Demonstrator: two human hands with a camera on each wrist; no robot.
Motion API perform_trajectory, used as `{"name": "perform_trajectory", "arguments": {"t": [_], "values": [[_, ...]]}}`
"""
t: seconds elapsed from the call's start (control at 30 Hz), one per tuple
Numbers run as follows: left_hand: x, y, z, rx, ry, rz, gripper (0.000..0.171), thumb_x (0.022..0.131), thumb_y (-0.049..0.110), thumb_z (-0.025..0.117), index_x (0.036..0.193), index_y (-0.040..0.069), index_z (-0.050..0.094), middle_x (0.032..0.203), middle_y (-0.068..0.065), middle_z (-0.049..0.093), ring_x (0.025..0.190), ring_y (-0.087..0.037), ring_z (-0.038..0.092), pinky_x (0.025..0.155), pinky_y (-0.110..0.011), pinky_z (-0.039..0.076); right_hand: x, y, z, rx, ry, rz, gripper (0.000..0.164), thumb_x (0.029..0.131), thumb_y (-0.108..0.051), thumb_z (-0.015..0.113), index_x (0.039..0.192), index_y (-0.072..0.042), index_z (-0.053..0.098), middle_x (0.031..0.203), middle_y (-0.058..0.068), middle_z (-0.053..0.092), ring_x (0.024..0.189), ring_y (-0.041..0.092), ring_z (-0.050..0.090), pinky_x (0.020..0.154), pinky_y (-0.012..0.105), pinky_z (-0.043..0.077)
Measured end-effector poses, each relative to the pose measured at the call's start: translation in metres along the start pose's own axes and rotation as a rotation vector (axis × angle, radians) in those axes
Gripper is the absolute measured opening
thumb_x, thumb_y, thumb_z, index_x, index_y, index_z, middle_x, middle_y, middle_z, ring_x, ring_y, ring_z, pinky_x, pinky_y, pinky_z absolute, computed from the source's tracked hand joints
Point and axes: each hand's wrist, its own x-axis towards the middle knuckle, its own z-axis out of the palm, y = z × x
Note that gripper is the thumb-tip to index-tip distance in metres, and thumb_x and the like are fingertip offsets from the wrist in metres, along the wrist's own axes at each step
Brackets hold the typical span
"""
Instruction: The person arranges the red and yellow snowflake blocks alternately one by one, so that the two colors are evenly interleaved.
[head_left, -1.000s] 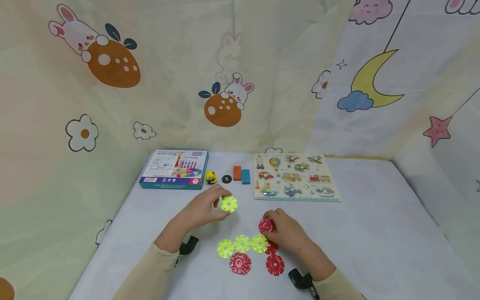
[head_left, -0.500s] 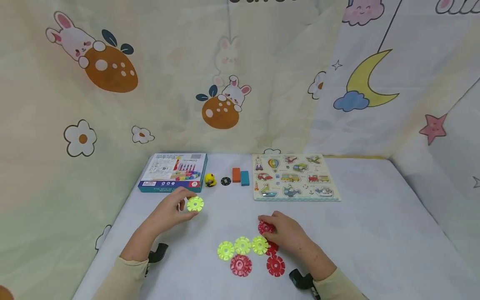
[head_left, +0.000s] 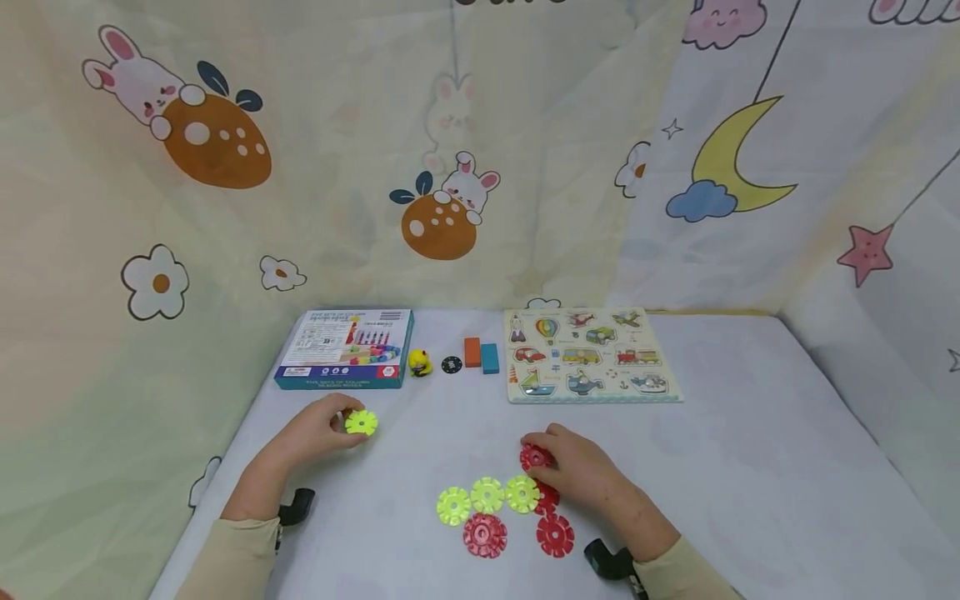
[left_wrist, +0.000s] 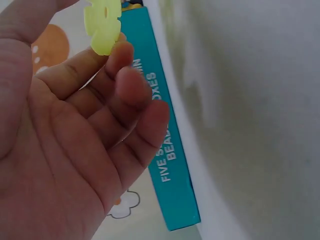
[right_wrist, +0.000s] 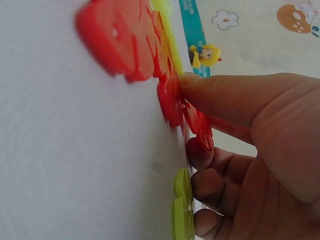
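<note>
Two pinches I saw: left hand [head_left: 317, 427] on a lime disc [head_left: 362, 422] near the box [head_left: 343, 348], right hand [head_left: 581, 468] on a red disc [head_left: 535, 457].

Yellow-green discs [head_left: 362, 422] are smooth plastic and look slightly translucent. Red discs [head_left: 555, 535] are glossy plastic with bright highlights. The box [head_left: 345, 350] looks like smooth printed card. The picture board [head_left: 588, 367] presents a smooth printed face. The small figure [head_left: 420, 363] is shiny plastic. The table cover [head_left: 735, 467] appears matt and smooth. The backdrop [head_left: 330, 125] is creased, matt, printed cloth. The sleeves [head_left: 231, 557] are matt cloth
</note>
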Motion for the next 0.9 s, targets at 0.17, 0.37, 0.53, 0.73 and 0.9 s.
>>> {"name": "perform_trajectory", "arguments": {"t": [0.17, 0.37, 0.53, 0.73, 0.9], "values": [[0.002, -0.006, 0.005, 0.034, -0.042, -0.046, 0.050, 0.074, 0.037, 0.080, 0.116, 0.018, 0.061, 0.080, -0.003, 0.051, 0.080, -0.019, 0.048, 0.065, -0.034, 0.039, 0.000, 0.002, 0.000, -0.001, -0.016, -0.012, 0.052, 0.080, -0.039, 0.073, 0.127, -0.020, 0.060, 0.089, -0.008, 0.047, 0.076, 0.009, 0.044, 0.060, 0.025, 0.041], [0.002, -0.008, 0.008, 0.032, -0.032, -0.073, 0.049, 0.074, 0.037, 0.079, 0.116, 0.019, 0.061, 0.076, -0.004, 0.047, 0.076, -0.017, 0.046, 0.062, -0.034, 0.035, 0.001, 0.003, -0.002, 0.028, -0.039, 0.016, 0.063, 0.076, -0.042, 0.075, 0.131, -0.017, 0.057, 0.094, -0.006, 0.048, 0.081, 0.011, 0.045, 0.060, 0.024, 0.043], [0.003, -0.009, 0.009, 0.000, -0.026, -0.076, 0.046, 0.075, 0.038, 0.078, 0.113, 0.018, 0.062, 0.074, -0.004, 0.044, 0.074, -0.018, 0.045, 0.061, -0.034, 0.034, 0.003, 0.005, -0.006, 0.060, -0.066, 0.025, 0.068, 0.073, -0.042, 0.078, 0.132, -0.016, 0.057, 0.095, -0.005, 0.048, 0.084, 0.013, 0.046, 0.062, 0.025, 0.045], [0.005, -0.013, 0.009, 0.000, -0.016, -0.082, 0.048, 0.074, 0.040, 0.079, 0.113, 0.020, 0.063, 0.075, -0.004, 0.045, 0.075, -0.018, 0.045, 0.061, -0.034, 0.035, 0.005, 0.009, -0.009, 0.093, -0.080, 0.003, 0.063, 0.072, -0.040, 0.079, 0.127, -0.016, 0.060, 0.091, -0.008, 0.050, 0.081, 0.012, 0.047, 0.062, 0.026, 0.045], [0.005, -0.014, 0.010, 0.001, -0.032, -0.095, 0.049, 0.073, 0.043, 0.079, 0.114, 0.021, 0.063, 0.076, -0.004, 0.046, 0.078, -0.018, 0.047, 0.063, -0.034, 0.036, 0.001, 0.009, -0.015, 0.144, -0.056, 0.018, 0.057, 0.070, -0.042, 0.080, 0.120, -0.018, 0.064, 0.089, -0.009, 0.051, 0.082, 0.014, 0.049, 0.060, 0.026, 0.046]]}}
